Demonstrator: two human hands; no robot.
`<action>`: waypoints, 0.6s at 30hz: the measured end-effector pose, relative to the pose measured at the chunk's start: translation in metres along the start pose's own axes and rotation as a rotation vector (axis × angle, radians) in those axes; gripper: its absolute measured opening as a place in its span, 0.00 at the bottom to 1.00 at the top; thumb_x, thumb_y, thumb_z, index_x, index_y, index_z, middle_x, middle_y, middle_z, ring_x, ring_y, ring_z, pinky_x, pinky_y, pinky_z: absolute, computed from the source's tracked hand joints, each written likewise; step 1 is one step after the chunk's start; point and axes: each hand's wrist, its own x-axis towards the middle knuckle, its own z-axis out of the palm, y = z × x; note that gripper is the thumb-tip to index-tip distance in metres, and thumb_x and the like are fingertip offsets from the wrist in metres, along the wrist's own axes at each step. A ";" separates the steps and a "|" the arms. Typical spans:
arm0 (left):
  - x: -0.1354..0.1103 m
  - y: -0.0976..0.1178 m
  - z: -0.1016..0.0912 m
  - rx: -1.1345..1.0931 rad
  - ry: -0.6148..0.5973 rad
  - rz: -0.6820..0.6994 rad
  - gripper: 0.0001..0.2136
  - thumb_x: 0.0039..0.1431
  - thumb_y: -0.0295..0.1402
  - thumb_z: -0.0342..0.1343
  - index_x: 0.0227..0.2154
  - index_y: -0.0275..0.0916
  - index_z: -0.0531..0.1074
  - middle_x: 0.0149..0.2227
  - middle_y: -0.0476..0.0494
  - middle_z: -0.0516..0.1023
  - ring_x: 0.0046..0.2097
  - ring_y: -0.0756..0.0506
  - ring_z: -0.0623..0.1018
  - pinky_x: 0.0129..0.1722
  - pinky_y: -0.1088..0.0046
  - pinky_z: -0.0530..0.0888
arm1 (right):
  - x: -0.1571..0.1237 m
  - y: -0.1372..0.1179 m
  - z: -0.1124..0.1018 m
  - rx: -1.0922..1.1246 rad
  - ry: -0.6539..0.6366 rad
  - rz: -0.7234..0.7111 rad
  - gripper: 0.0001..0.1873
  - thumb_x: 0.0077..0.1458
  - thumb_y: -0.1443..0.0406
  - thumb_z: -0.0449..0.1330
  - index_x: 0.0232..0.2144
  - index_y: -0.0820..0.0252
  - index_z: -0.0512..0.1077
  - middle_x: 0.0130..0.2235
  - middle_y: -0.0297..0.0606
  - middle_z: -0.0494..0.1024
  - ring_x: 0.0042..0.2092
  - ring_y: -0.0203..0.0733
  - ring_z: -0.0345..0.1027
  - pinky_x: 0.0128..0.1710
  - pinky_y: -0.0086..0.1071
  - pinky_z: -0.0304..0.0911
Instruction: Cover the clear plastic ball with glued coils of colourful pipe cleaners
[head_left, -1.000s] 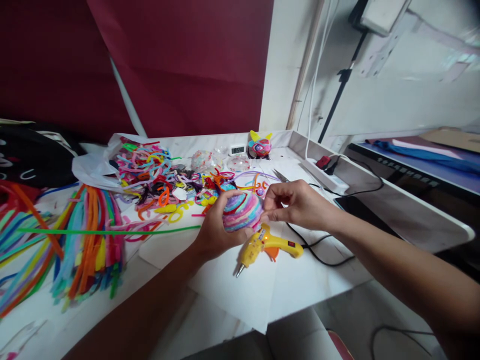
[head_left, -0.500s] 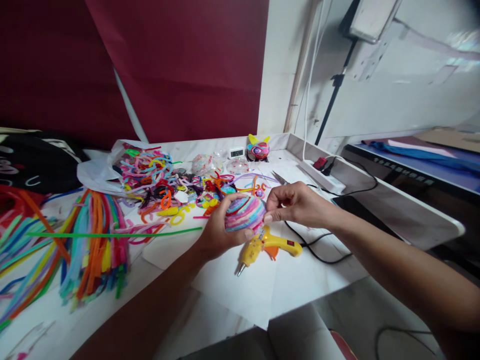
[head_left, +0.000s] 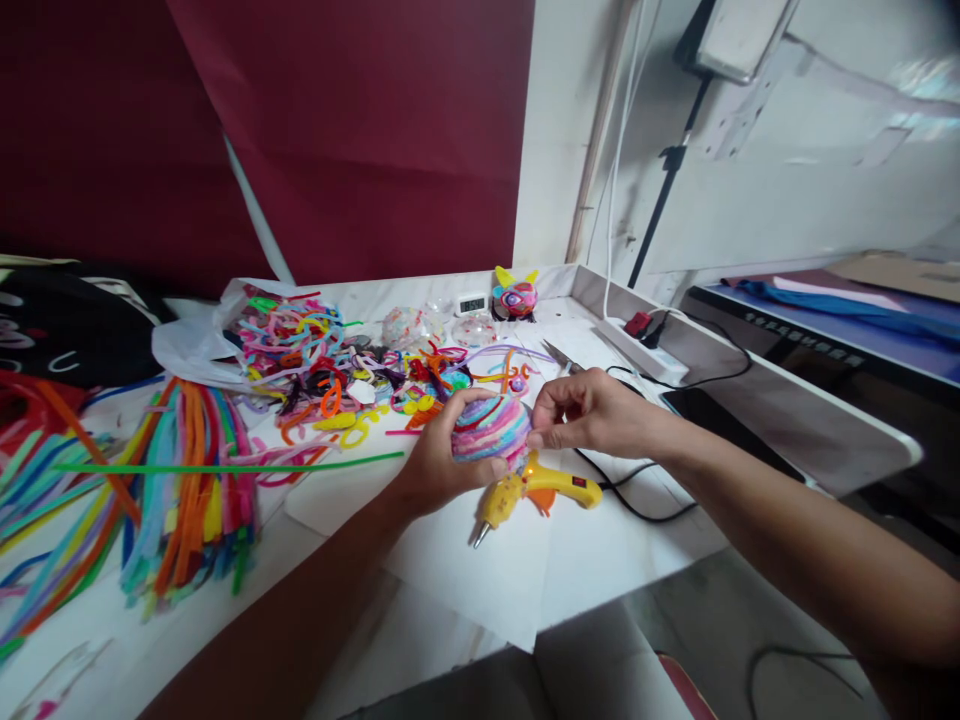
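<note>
My left hand [head_left: 435, 455] is wrapped round a fuzzy ball [head_left: 489, 430] covered in pink, purple and blue pipe-cleaner coils, holding it just above the table. My right hand [head_left: 589, 412] pinches at the ball's right side with thumb and fingertips pressed together. A yellow hot glue gun [head_left: 529, 490] lies on white paper [head_left: 480, 570] directly under the ball, its nozzle pointing toward me and to the left. What the right fingers pinch is too small to make out.
Long coloured pipe cleaners [head_left: 180, 480] lie in bundles at the left, cut scraps [head_left: 330, 370] heaped behind. A finished horned ball [head_left: 515, 296], a small clock [head_left: 473, 302], scissors [head_left: 559, 355], a power strip [head_left: 645, 350] and black cord [head_left: 637, 505] sit at the back and right.
Both hands and the ball have stayed together, shifting only slightly as the view moved. The right fingers keep working at the ball's right side.
</note>
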 end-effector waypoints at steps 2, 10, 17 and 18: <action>0.000 0.000 0.001 -0.011 0.015 -0.003 0.32 0.43 0.40 0.67 0.51 0.40 0.63 0.47 0.40 0.73 0.46 0.39 0.76 0.43 0.64 0.75 | -0.001 0.000 0.002 0.056 0.024 0.010 0.13 0.42 0.62 0.71 0.24 0.63 0.72 0.23 0.28 0.71 0.24 0.29 0.59 0.25 0.26 0.54; 0.001 0.002 0.002 0.009 0.145 0.089 0.31 0.43 0.39 0.66 0.51 0.40 0.63 0.51 0.40 0.71 0.48 0.40 0.75 0.45 0.65 0.74 | 0.000 0.005 0.025 0.304 0.327 0.093 0.19 0.32 0.60 0.75 0.23 0.61 0.71 0.23 0.28 0.71 0.25 0.31 0.60 0.26 0.28 0.55; 0.000 0.002 0.003 0.081 0.244 0.166 0.31 0.41 0.36 0.65 0.51 0.39 0.63 0.50 0.40 0.70 0.49 0.40 0.74 0.48 0.64 0.72 | -0.007 -0.002 0.044 0.468 0.331 0.128 0.19 0.40 0.53 0.72 0.23 0.62 0.75 0.23 0.32 0.73 0.26 0.32 0.60 0.26 0.29 0.54; 0.000 0.002 0.003 0.077 0.243 0.169 0.31 0.41 0.36 0.65 0.51 0.39 0.63 0.50 0.41 0.71 0.49 0.41 0.74 0.48 0.64 0.73 | -0.008 -0.001 0.047 0.510 0.322 0.121 0.19 0.41 0.52 0.71 0.22 0.62 0.75 0.23 0.31 0.72 0.25 0.31 0.59 0.26 0.28 0.54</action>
